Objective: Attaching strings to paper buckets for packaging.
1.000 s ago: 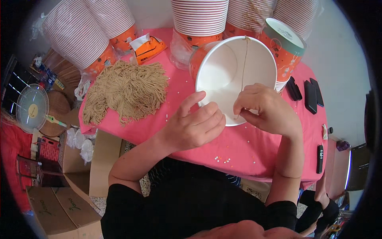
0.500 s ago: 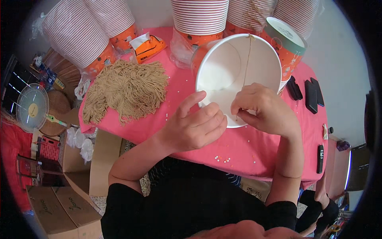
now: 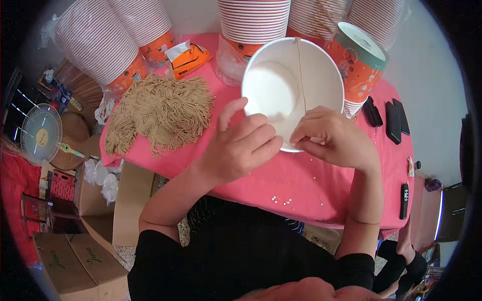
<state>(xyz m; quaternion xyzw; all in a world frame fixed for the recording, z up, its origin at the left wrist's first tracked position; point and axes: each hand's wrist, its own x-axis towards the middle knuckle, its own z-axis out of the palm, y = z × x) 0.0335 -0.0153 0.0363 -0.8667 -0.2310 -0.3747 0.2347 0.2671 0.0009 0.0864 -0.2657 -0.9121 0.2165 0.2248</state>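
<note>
A large paper bucket (image 3: 324, 75) with a white inside and orange outside lies tilted, its mouth toward me. A thin tan string (image 3: 302, 70) runs from the top of its rim down across the opening to my right hand (image 3: 334, 134). That hand is closed in a pinch on the string's lower part, at the bucket's near right rim. My left hand (image 3: 243, 145) is at the near left rim, its fingers apart and half bent, one raised. Its thumb is hidden, and whether it touches the rim is unclear.
A heap of tan yarn (image 3: 163, 113) lies left on the pink tablecloth (image 3: 241, 193). Stacked buckets (image 3: 253, 20) line the back, near an orange packet (image 3: 188, 60). A lidded bucket (image 3: 359, 60), dark phones (image 3: 393, 123) and a black device (image 3: 404, 200) stand or lie right. Cardboard boxes (image 3: 75, 261) sit lower left.
The bucket has shifted slightly left and away from me and turned, so more of its bottom shows. My left hand has moved a little left. My right hand stays nearly in place.
</note>
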